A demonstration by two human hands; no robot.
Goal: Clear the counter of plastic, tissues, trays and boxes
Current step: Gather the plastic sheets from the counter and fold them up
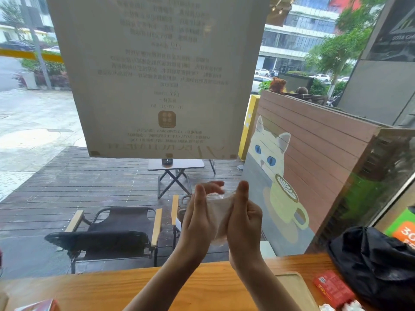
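Observation:
Both my hands are raised above the wooden counter (94, 290), in front of the window. Between them is a crumpled piece of clear plastic (219, 215). My left hand (198, 217) grips its left side with fingers curled over the top. My right hand (244, 218) presses on its right side, thumb up. A pale wooden tray (294, 288) lies on the counter at the lower right. Beside it lies a red box (333, 288). White crumpled tissues (341, 307) show at the bottom right edge. Another box corner (42, 306) peeks in at the bottom left.
A black plastic bag (377, 265) sits on the counter at the far right. The window glass stands just behind the counter, with a large paper poster (157, 75) stuck on it. Outside are a folding chair (112, 232) and a small table (176, 164).

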